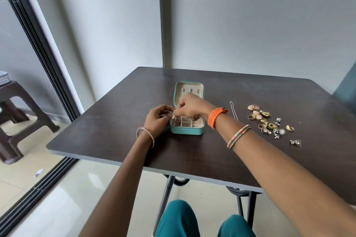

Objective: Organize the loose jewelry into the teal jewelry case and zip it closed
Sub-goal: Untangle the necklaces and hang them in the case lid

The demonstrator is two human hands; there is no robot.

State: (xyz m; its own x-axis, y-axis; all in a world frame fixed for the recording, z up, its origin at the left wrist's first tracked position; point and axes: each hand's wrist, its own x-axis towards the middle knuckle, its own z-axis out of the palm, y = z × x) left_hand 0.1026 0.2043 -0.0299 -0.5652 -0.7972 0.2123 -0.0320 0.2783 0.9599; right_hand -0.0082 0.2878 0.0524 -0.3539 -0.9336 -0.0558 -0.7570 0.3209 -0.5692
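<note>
The teal jewelry case (186, 131) lies open on the dark table (115, 121), its cream lid (189, 89) standing up behind. Both hands meet over the case's left compartments. My left hand (158, 116) and my right hand (189, 108) pinch a small ring-shaped gold piece (174, 118) together just above the left edge of the tray. Loose jewelry (269, 123), gold and silver earrings and rings, lies in a scatter on the table to the right. A thin silver chain (233, 109) lies between the case and that scatter.
A brown plastic stool (21, 113) stands at the far left beyond a sliding door track (44, 179). A pale wall runs behind the table. My teal-clad knees (192, 219) sit under the near table edge.
</note>
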